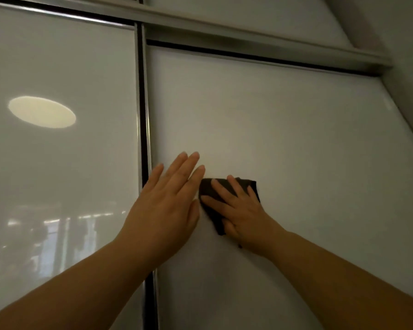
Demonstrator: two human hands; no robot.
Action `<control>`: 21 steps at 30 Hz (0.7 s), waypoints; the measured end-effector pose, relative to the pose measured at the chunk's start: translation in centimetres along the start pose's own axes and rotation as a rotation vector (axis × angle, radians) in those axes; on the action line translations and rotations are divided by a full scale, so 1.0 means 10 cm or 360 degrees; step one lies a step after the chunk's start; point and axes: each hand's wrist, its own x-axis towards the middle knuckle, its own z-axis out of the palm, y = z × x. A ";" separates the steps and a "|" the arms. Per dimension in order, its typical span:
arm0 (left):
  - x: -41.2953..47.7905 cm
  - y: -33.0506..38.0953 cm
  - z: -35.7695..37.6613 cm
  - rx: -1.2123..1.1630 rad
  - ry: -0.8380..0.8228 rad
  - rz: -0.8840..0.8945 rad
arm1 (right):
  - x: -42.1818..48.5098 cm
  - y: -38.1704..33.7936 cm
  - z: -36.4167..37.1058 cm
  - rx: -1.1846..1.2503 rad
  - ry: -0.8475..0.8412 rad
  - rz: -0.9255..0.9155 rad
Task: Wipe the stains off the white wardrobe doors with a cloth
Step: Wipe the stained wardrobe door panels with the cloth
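Two white wardrobe doors fill the view: the left door (57, 163) and the right door (284, 139), split by a dark vertical frame (143, 139). My right hand (239, 208) presses a dark cloth (209, 190) flat against the right door, fingers spread over it. My left hand (167, 201) lies flat on the same door beside the cloth, fingers together, holding nothing. No stain shows clearly on either door.
A metal top rail (248, 36) runs above the doors. The glossy left door reflects a round ceiling light (42, 111) and room furniture lower down. A grey wall (410, 67) meets the right door's edge.
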 end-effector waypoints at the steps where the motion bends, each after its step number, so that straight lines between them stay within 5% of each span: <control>1: 0.03 0.05 0.03 -0.0005 -0.0005 0.0017 | -0.01 0.12 -0.03 0.0011 -0.0020 0.0069; 10: 0.22 0.31 0.36 0.0066 -0.0097 -0.0013 | -0.16 1.13 -0.12 0.0223 0.0128 0.0486; 21: 0.65 0.87 0.75 0.0111 -0.0186 -0.0163 | -0.23 1.37 -0.18 0.0284 0.0038 0.0483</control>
